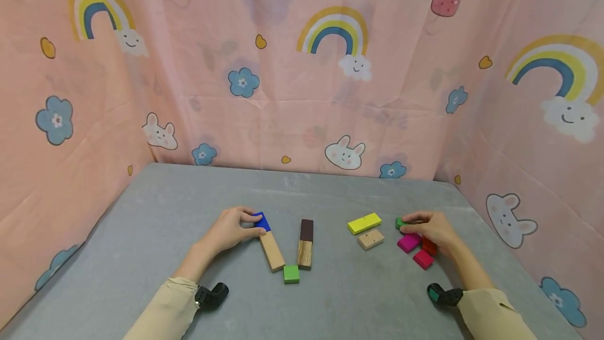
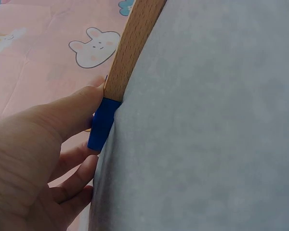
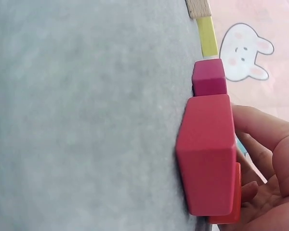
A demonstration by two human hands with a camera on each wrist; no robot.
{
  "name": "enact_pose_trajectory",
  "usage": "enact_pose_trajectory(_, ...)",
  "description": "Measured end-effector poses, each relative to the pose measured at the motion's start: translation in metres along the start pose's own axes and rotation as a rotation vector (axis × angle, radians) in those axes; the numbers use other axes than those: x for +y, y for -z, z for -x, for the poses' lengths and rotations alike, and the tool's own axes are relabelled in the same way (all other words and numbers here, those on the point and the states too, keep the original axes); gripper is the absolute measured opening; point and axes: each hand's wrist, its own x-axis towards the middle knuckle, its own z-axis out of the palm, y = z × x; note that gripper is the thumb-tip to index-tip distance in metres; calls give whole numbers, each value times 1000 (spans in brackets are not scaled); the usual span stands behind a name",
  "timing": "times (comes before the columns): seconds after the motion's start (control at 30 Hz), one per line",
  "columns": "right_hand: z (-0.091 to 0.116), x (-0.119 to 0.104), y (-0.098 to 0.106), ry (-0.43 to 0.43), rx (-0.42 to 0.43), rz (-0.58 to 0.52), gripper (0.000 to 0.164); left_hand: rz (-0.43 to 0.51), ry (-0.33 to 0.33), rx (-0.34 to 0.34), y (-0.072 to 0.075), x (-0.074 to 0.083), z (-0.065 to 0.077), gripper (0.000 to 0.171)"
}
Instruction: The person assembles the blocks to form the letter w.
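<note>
From here I've got the grey table (image 1: pixel 354 300) and two hands at work: the left hand (image 1: pixel 233 229) toward its left edge, the right hand (image 1: pixel 435 231) near its right edge. The plain wooden block (image 1: pixel 272 252) slants, its far end touching the blue block (image 1: pixel 261 222), which the left hand pinches! Past the magenta block (image 1: pixel 408 243), the right hand seems to pinch the mostly hidden dark green block (image 1: pixel 399 222).

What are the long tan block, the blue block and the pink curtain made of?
The long tan block looks like bare, smooth wood: little grain flecks show. The blue block may be painted wood or plastic: its smooth, even colour shows no grain. The pink curtain seems thin printed cloth or plastic sheet, since it creases.
</note>
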Motion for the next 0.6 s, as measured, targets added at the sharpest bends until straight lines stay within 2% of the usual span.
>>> enact_pose_trajectory(0.3, 5, -11, -2, 28, 97, -28, 43, -1, -1, -7, 1, 0, 0, 46)
enact_pose_trajectory(0.6, 12, -26, -8, 52, 97, -38, 51, 4, 4, -8, 1, 0, -1, 46)
